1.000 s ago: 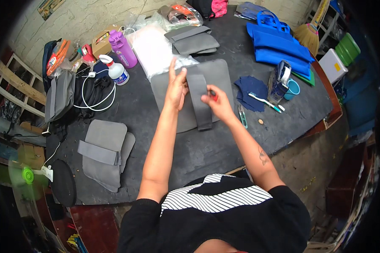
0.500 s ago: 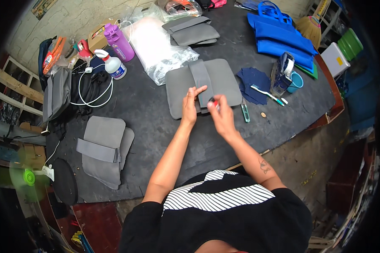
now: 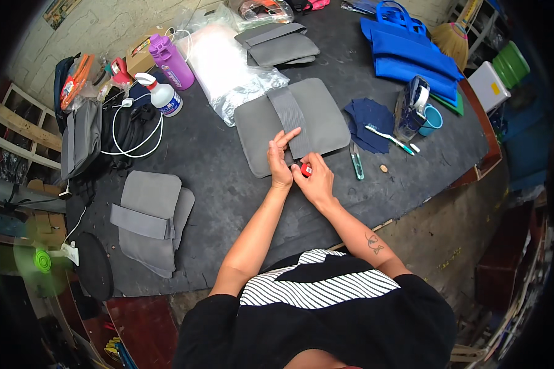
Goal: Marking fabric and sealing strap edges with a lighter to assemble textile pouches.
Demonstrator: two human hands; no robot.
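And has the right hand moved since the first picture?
Yes: judged against the green-handled snips, the right hand has come down toward the picture's lower edge.

Before you on the table lies a panel, with a strap running across it from far edge to near. Your left hand is at the near edge, fingers over the strap; your right hand is just beside it, around a small object. Nearer and to your left sits a panel stack. Behind the middle panel are a plastic-wrapped bundle and, right of that, folded panels. A bottle stands left of the bundle, a spray bottle before it. On your right, cloth pieces lie beyond the snips, the toothbrush partly on them; a cup stands further right, a tote bag behind.
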